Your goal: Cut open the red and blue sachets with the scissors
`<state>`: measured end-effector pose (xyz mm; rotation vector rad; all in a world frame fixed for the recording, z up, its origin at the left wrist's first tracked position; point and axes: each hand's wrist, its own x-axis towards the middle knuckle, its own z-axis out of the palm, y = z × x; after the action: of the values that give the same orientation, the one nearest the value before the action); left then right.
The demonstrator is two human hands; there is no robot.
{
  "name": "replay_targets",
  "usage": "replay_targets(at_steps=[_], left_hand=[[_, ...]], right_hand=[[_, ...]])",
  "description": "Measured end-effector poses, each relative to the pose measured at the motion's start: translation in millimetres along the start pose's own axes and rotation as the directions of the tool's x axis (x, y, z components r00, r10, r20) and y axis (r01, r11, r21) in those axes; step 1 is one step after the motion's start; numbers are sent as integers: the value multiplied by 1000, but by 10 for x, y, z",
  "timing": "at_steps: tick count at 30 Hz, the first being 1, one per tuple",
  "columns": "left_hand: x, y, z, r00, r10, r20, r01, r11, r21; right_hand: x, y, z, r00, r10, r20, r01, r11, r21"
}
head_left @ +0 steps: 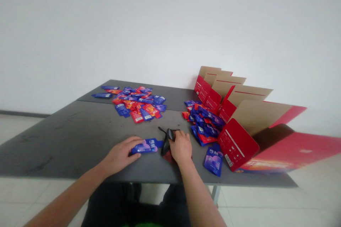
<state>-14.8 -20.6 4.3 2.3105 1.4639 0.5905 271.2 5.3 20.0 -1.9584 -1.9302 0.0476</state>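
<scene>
Head view: left hand (119, 154) clamped on blue fruit-print pouch (146, 146), low over table (80, 131), neck at black hand tool (165, 144). Right hand (182, 147) on tool, grip hidden. Looks mid-batch: spread pouch pile (138, 99) far left, pouch heap (206, 120) against open red cartons (237, 145); which are finished, can't tell. Pouch reads "纯", second character unclear; carton print illegible, barcode visible.

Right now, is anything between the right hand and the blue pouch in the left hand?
Yes: a black tool stands between them, with the right hand on it. The blue pouch, held in the left hand, points its narrow end at the tool; I can't tell whether they touch.
</scene>
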Motion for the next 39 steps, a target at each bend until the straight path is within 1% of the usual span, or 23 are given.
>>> replay_targets(at_steps=[4, 7, 9, 11, 13, 14, 16, 17, 19, 20, 22, 24, 25, 26, 28, 29, 30, 31, 33, 35, 36, 37, 39], left_hand=[[35, -74, -83, 990, 60, 127, -57, 998, -23], [110, -82, -128, 987, 77, 137, -75, 997, -22], [199, -47, -164, 985, 91, 149, -91, 996, -8], [316, 0, -219, 975, 120, 187, -120, 993, -10], [445, 20, -281, 962, 158, 225, -152, 987, -44], [511, 11, -307, 957, 160, 243, -147, 986, -71], [635, -53, -335, 951, 107, 291, -70, 988, -135], [693, -103, -335, 945, 53, 324, -1, 987, -159], [804, -215, -316, 920, -67, 385, 149, 971, -186], [855, -264, -300, 907, -114, 404, 205, 960, -190], [937, -321, -270, 897, -173, 406, 269, 944, -191], [974, -303, -248, 887, -205, 414, 307, 931, -198], [970, -267, -240, 870, -213, 446, 331, 920, -208], [948, -218, -232, 841, -213, 497, 361, 906, -223], [863, -103, -209, 759, -182, 626, 422, 868, -260], [807, -48, -193, 723, -157, 673, 444, 851, -279], [748, -2, -176, 707, -138, 694, 458, 837, -300], [692, 33, -159, 713, -127, 690, 466, 821, -330], [605, 67, -131, 764, -124, 633, 470, 780, -414], [567, 64, -116, 810, -131, 571, 466, 735, -493], [566, 59, -113, 818, -139, 558, 473, 715, -515], [574, 54, -111, 814, -150, 561, 488, 699, -522], [595, 52, -105, 792, -166, 587, 520, 687, -507]], right_hand=[[-127, 11, 35, 999, 9, -37, -7, 998, 63], [-131, 23, 50, 999, 10, -38, -6, 996, 92], [-122, 39, 56, 999, 15, -49, -9, 993, 116], [-120, 54, 60, 998, 26, -59, -18, 991, 136], [-124, 63, 61, 997, 37, -61, -28, 988, 150], [-128, 64, 60, 997, 43, -61, -33, 987, 156], [-138, 61, 55, 997, 52, -62, -41, 984, 171], [-142, 56, 53, 996, 59, -63, -47, 983, 180], [-149, 46, 52, 995, 75, -68, -60, 978, 199], [-149, 41, 53, 994, 82, -72, -66, 976, 209], [-142, 44, 60, 992, 96, -78, -76, 969, 234], [-130, 66, 61, 990, 108, -88, -80, 958, 276], [-126, 82, 56, 989, 114, -97, -78, 948, 308], [-129, 98, 44, 987, 116, -116, -69, 935, 347], [-163, 105, 1, 978, 107, -178, -23, 908, 418], [-198, 85, -28, 972, 93, -216, 11, 900, 436], [-242, 43, -59, 965, 64, -253, 55, 898, 437], [-292, -21, -86, 960, 14, -280, 110, 900, 423], [-382, -210, -116, 949, -139, -282, 239, 902, 360], [-420, -428, -93, 935, -284, -214, 336, 902, 270], [-411, -523, -65, 935, -316, -163, 346, 912, 220], [-387, -596, -30, 942, -315, -113, 331, 928, 171], [-312, -649, 35, 962, -271, -39, 274, 957, 97]])
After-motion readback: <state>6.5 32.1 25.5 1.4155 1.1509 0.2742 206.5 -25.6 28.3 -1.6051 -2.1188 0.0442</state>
